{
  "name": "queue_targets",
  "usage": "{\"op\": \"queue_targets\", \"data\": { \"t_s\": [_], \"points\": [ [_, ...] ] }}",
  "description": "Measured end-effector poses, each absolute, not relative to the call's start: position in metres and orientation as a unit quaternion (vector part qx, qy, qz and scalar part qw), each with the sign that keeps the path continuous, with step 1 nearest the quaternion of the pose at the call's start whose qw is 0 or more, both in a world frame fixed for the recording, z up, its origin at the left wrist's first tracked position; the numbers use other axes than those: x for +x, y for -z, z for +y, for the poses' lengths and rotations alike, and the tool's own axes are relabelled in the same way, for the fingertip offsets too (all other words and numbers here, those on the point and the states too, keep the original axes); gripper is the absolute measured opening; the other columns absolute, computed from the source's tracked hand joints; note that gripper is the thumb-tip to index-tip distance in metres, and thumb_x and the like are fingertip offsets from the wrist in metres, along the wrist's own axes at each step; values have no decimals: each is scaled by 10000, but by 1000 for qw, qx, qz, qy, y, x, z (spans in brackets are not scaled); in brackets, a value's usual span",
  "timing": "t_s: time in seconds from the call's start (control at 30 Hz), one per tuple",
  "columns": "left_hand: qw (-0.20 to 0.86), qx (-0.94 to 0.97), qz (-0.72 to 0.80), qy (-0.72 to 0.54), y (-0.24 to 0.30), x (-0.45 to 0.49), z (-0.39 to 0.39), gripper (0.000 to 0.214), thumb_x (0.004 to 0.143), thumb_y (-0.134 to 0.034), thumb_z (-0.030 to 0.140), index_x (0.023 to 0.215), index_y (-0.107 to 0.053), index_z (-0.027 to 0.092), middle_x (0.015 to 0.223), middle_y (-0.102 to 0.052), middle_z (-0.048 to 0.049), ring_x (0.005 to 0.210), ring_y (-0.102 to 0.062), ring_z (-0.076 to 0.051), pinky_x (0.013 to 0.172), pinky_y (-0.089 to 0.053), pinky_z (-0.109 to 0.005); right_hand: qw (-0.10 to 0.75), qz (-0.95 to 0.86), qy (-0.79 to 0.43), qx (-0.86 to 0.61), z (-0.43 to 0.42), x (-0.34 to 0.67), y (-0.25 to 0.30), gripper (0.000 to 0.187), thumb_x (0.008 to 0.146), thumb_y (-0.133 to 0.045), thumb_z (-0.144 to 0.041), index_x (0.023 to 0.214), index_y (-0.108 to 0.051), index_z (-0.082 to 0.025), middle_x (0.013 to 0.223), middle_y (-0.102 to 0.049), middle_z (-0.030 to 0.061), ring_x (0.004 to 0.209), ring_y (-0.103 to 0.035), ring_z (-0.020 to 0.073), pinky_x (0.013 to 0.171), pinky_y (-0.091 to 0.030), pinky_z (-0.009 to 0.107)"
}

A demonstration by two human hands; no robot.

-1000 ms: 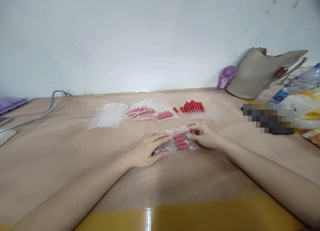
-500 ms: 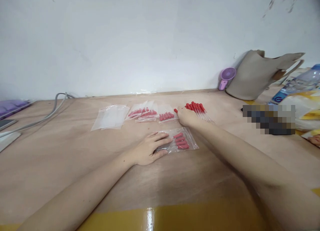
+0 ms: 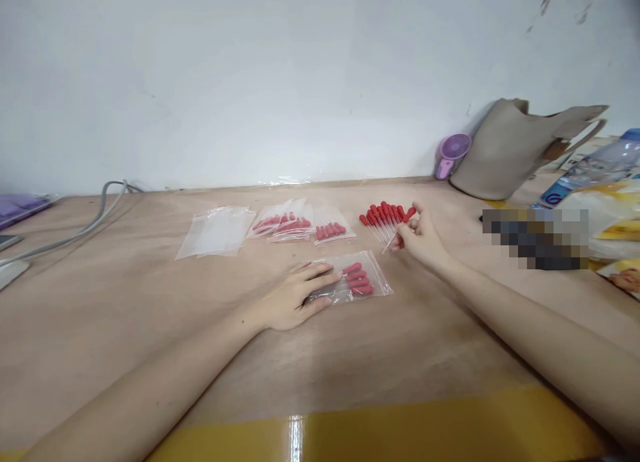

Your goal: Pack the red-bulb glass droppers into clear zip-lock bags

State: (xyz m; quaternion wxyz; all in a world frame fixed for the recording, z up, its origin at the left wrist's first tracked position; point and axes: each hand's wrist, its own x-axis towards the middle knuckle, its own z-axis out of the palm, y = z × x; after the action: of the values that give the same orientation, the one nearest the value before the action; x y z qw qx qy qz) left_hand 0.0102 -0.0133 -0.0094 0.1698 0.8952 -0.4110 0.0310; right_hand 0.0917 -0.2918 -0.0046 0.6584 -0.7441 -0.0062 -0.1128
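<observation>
My left hand (image 3: pixel 295 295) lies flat with its fingers spread over the lower part of a clear zip bag (image 3: pixel 380 279). Inside that bag, several droppers with red bulbs (image 3: pixel 359 275) lie side by side, their tubes partly under my fingers. My right hand (image 3: pixel 423 239) pinches one dropper (image 3: pixel 409 214) at the right edge of a fanned pile of red-bulbed droppers (image 3: pixel 384 212). Behind the left hand rest filled bags of droppers, one bag (image 3: pixel 333 230) apart and others overlapping (image 3: pixel 287 223). Flat clear bags (image 3: pixel 217 232) are stacked to their left.
A purple hand fan (image 3: pixel 453 152) and a grey-beige bag (image 3: pixel 493 155) lean at the wall on the right. Nearby are a water bottle (image 3: pixel 590 169) and a blurred-out dark object (image 3: pixel 540 239). A grey cable (image 3: pixel 95 229) crosses the table on the left.
My right hand has moved right, from the left side of the dropper pile to its right edge, and now pinches a dropper there. The left hand stays on the bag.
</observation>
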Motion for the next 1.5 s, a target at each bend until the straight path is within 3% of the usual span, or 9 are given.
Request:
{"op": "queue_targets", "data": {
  "t_s": [0.33,0.53,0.87,1.13,1.5],
  "points": [
    [192,890,-413,-26,6,18,-8,424,923,-457,333,1340,-430,263,1452,-326,-85,1319,-335,-244,1062,-305,-456,768,46,70,-636,-267,77,23,443,672,-559,-143,968,-252,-264,662,-547,-95,546,-633,113,641,-586,307],
    [186,895,-405,-30,9,22,-4,433,924,-453,358,1345,-425,259,1428,-366,-92,1301,-363,-243,1067,-289,-461,752,76,104,-647,-278,72,18,430,657,-528,-88,959,-274,-259,620,-546,-98,482,-599,103,515,-561,247],
    [182,895,-405,-36,8,21,-6,429,926,-449,359,1343,-427,263,1436,-354,-85,1305,-359,-245,1065,-298,-454,805,38,20,-591,-257,63,17,321,732,-535,-162,864,-260,-262,682,-564,-70,640,-664,122,710,-572,317],
    [183,894,-409,-27,11,23,-3,434,932,-438,368,1354,-409,273,1472,-287,-74,1334,-311,-232,1077,-285,-429,799,46,-63,-596,-259,66,11,195,791,-458,-97,855,-348,-245,665,-589,-50,589,-631,99,601,-524,241],
    [171,899,-403,-20,9,22,-4,441,933,-432,368,1362,-396,271,1461,-306,-83,1325,-327,-232,1075,-285,-432,802,5,-37,-596,-263,67,16,248,754,-572,-189,886,-370,-250,643,-579,-79,542,-590,89,557,-499,231]
  ]
}}
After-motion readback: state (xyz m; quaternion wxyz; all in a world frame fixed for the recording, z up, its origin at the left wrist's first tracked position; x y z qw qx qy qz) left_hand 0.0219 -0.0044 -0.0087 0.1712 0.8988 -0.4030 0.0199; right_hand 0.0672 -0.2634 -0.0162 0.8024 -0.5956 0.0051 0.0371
